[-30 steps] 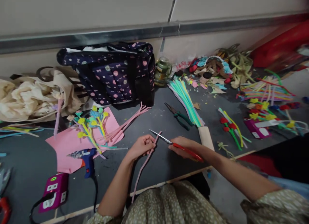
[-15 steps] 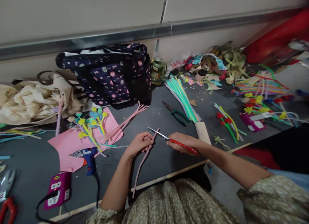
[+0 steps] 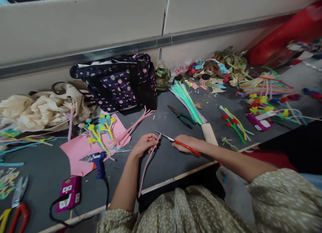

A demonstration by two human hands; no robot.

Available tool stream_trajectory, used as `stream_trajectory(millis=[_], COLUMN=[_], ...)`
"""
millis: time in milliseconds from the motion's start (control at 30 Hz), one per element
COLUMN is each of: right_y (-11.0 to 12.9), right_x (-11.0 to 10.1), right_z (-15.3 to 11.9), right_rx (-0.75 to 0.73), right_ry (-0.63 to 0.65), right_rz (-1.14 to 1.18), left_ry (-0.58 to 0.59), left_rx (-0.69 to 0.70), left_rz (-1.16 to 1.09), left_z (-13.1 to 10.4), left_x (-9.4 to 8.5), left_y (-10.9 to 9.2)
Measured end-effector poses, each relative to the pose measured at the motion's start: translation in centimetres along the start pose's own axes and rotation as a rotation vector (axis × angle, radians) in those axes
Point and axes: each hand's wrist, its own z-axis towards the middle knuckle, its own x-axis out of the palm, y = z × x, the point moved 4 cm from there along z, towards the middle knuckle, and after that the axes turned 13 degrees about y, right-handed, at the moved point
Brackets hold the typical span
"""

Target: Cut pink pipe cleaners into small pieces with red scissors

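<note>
My left hand (image 3: 146,144) pinches a pink pipe cleaner (image 3: 147,166) near its upper end, and the long part hangs down past the table's front edge. My right hand (image 3: 182,143) is wrapped round the red handles of a pair of scissors (image 3: 168,137). The scissor blades point left and lie at the upper tip of the pipe cleaner, just above my left fingers. A short pink piece (image 3: 154,117) lies on the dark table beyond the blades. Left of my left hand, more pink pipe cleaners (image 3: 133,125) rest partly on pink paper (image 3: 75,149).
A blue glue gun (image 3: 100,164) and a purple power strip (image 3: 69,192) sit at the left with cords. Pliers (image 3: 181,116) and a pastel pipe cleaner bundle (image 3: 188,104) lie beyond my right hand. A patterned bag (image 3: 118,82) and glass jar (image 3: 162,77) stand behind.
A short pink piece now lies on the table, and the pipe cleaner's end above my left fingers is shorter. The camera view has shifted, showing more at the left and top.
</note>
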Motion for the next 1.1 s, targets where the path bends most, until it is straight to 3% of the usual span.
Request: stream_trajectory(millis=[300, 600, 800, 1100], right_y=[0.5, -1.5, -1.3, -1.0], right_x=[0.5, 0.3, 0.0, 0.3], right_z=[-0.8, -1.7, -2.2, -2.3], right_rx=[0.043, -0.17, -0.168, -0.148], right_ry=[-0.027, 0.104, 0.088, 0.115], right_rz=[0.213, 0.71, 0.665, 0.549], left_ry=[-0.22, -0.245, -0.223, -0.259], left_rx=[0.082, 0.095, 0.078, 0.079], left_rz=[-0.016, 0.005, -0.006, 0.011], left_z=[-0.2, 0.0, 0.3, 0.5], left_x=[-1.0, -0.7, 0.3, 0.3], left_y=[-0.6, -0.4, -0.5, -0.6])
